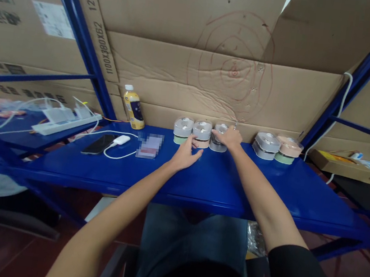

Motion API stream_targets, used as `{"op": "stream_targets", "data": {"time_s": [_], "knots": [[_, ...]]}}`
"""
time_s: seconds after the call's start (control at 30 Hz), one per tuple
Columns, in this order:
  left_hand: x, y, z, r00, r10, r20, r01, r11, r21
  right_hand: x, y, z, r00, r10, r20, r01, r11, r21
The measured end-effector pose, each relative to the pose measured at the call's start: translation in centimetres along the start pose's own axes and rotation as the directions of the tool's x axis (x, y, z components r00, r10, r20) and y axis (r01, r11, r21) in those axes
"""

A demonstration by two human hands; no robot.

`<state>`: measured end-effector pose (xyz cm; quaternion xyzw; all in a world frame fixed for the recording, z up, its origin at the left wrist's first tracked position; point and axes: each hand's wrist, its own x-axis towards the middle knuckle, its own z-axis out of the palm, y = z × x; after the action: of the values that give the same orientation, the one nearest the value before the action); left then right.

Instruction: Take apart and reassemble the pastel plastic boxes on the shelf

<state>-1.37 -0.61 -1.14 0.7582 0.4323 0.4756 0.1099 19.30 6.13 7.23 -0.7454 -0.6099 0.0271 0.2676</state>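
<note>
Small rounded containers with clear lids stand in stacks of two along the back of the blue shelf. My right hand is wrapped around the upper part of a dark grey container stack, the third from the left, with the thumb on its left side. My left hand is open, fingers apart, in front of the stack with a pinkish lower container; its fingertips seem to touch that stack. Left of it stands a stack with a green lower container.
Two more stacks, a grey one and a peach-and-green one, stand to the right. At left are a yellow drink bottle, a phone, a white charger with cable, and a blurred item. Cardboard backs the shelf.
</note>
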Motion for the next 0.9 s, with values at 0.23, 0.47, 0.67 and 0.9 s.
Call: {"op": "stream_targets", "data": {"time_s": [0.23, 0.47, 0.67, 0.9], "knots": [[0.1, -0.3, 0.0, 1.0, -0.007, 0.007, 0.007, 1.0, 0.016, -0.5, 1.1, -1.5, 0.996, -0.073, 0.058, 0.063, 0.987, 0.149], [0.0, -0.5, -0.1, 0.999, -0.042, 0.02, 0.041, 0.999, 0.03, -0.1, 7.4, -3.7, 0.959, -0.18, -0.218, 0.155, 0.98, -0.127], [0.0, -0.3, 0.0, 0.997, -0.06, 0.048, 0.059, 0.998, 0.03, 2.6, 17.3, -4.1, 0.954, -0.161, -0.253, 0.043, 0.909, -0.413], [0.0, -0.3, -0.2, 0.997, -0.055, 0.049, 0.053, 0.998, 0.032, 2.0, 18.3, -3.6, 0.945, -0.224, -0.237, 0.106, 0.898, -0.428]]}}
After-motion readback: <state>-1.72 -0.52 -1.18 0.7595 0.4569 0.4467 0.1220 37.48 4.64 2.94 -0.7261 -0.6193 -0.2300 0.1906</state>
